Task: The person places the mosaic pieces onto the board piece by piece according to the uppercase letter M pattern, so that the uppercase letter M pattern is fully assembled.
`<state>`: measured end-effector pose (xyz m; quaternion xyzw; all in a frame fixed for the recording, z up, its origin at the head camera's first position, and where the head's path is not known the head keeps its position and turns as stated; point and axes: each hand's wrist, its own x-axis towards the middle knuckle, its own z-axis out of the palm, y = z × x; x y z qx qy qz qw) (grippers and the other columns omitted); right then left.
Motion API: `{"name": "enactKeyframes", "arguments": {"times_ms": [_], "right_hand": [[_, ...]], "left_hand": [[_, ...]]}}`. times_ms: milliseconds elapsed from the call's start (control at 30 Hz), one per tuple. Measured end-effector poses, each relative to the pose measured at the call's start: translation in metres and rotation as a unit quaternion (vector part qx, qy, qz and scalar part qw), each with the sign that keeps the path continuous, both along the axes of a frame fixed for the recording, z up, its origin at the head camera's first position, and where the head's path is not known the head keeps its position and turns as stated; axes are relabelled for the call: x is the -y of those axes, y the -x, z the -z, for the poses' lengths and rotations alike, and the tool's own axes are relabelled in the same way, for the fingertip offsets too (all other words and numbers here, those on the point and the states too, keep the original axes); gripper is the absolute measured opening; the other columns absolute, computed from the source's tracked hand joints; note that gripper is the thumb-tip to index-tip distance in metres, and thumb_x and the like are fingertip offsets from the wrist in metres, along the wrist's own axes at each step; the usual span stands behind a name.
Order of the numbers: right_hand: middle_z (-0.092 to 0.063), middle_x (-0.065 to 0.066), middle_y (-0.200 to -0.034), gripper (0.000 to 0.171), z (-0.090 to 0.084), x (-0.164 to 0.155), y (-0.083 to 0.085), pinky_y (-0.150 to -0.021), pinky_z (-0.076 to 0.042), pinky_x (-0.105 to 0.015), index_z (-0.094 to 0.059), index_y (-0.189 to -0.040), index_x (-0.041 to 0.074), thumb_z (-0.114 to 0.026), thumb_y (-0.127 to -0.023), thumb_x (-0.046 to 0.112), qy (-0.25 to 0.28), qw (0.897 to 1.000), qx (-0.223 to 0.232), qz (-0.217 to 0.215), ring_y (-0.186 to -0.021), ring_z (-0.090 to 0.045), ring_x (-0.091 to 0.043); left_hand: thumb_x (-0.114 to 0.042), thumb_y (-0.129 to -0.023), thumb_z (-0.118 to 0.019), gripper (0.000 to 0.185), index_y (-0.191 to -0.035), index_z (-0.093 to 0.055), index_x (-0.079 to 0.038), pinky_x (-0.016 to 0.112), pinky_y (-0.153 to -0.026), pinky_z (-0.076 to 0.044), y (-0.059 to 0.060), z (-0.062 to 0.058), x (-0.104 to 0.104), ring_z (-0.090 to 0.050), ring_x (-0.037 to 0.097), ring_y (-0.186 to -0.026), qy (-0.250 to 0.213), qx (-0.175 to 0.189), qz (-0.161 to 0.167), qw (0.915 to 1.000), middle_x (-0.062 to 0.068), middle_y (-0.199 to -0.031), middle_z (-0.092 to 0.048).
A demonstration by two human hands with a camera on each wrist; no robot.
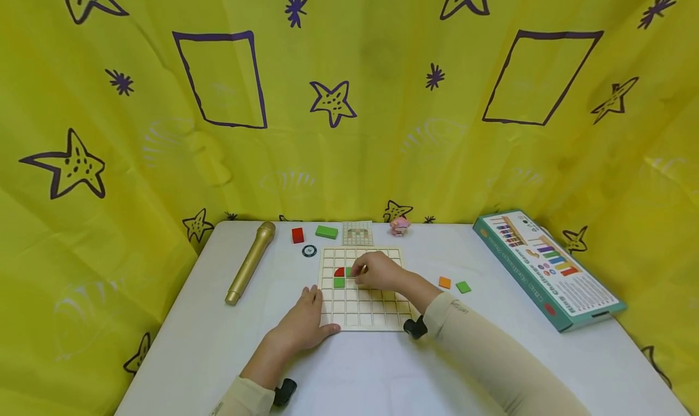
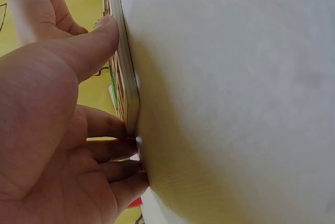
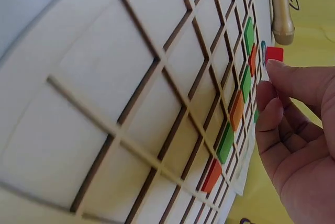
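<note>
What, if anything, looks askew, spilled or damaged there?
Nothing looks spilled or damaged. Mildly odd: an orange tile and a green tile lie loose to the right of the board, the green one turned askew. They may simply be waiting their turn.

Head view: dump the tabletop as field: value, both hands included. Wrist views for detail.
left hand: touching near-left corner of grid board
right hand: over the board, fingers bent; whether it holds anything, unclear
tiles on board: green, orange, red
left of board: gold microphone
beyond board: red block, green block, pattern card, pink figurine
right of board: loose orange tile, loose green tile, game box
</note>
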<state>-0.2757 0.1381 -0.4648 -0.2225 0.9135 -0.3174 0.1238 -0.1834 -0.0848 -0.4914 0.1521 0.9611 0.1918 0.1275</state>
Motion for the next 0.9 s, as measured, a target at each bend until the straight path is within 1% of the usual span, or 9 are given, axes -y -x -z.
{"name": "enactKeyframes", "arguments": {"times_ms": [133,333,500,667,900], "right_hand": [[-0.068,0.005,-0.091,0.006,-0.002,-0.011,-0.001,-0.073,-0.051,-0.031,-0.076,-0.094,0.011,-0.075,-0.091,0.007,-0.005,1.000,-0.003,0.007,-0.082,-0.058,-0.013],[-0.069,0.002,-0.097,0.007,-0.007,-0.028,-0.002,-0.072,-0.050,-0.031,-0.076,-0.097,0.009,-0.074,-0.091,0.007,0.006,1.000,0.000,0.018,-0.083,-0.057,-0.014],[-0.070,0.002,-0.095,0.008,-0.013,-0.043,-0.002,-0.070,-0.051,-0.031,-0.076,-0.099,0.009,-0.074,-0.091,0.007,-0.002,1.000,0.001,0.031,-0.082,-0.060,-0.014],[-0.070,0.003,-0.092,0.008,-0.018,-0.059,0.000,-0.068,-0.050,-0.031,-0.076,-0.099,0.008,-0.074,-0.091,0.009,-0.019,0.998,0.011,0.052,-0.078,-0.058,-0.015],[-0.069,0.000,-0.095,0.011,-0.024,-0.082,0.003,-0.070,-0.051,-0.032,-0.075,-0.101,0.005,-0.074,-0.091,0.008,-0.026,0.998,-0.005,0.057,-0.079,-0.058,-0.017]], "left_hand": [[-0.049,-0.089,-0.073,0.096,-0.151,-0.032,0.011,0.053,-0.114,-0.032,-0.001,0.001,0.000,-0.021,0.044,-0.149,0.001,0.002,-0.003,1.0000,0.028,-0.159,-0.027],[-0.049,-0.089,-0.073,0.095,-0.151,-0.033,0.012,0.053,-0.115,-0.031,0.001,0.003,0.000,-0.021,0.043,-0.149,0.000,-0.003,-0.003,1.0000,0.028,-0.159,-0.027],[-0.049,-0.089,-0.073,0.095,-0.151,-0.033,0.011,0.053,-0.115,-0.031,0.001,0.004,0.000,-0.021,0.043,-0.149,0.001,-0.004,-0.004,1.0000,0.027,-0.160,-0.027],[-0.049,-0.089,-0.073,0.096,-0.151,-0.032,0.012,0.052,-0.115,-0.031,0.001,0.004,0.000,-0.021,0.043,-0.149,-0.001,-0.008,-0.003,1.0000,0.028,-0.159,-0.027],[-0.048,-0.090,-0.073,0.095,-0.150,-0.032,0.013,0.052,-0.115,-0.031,0.000,0.003,0.001,-0.021,0.044,-0.149,-0.004,-0.009,0.003,0.9999,0.029,-0.159,-0.027]]}}
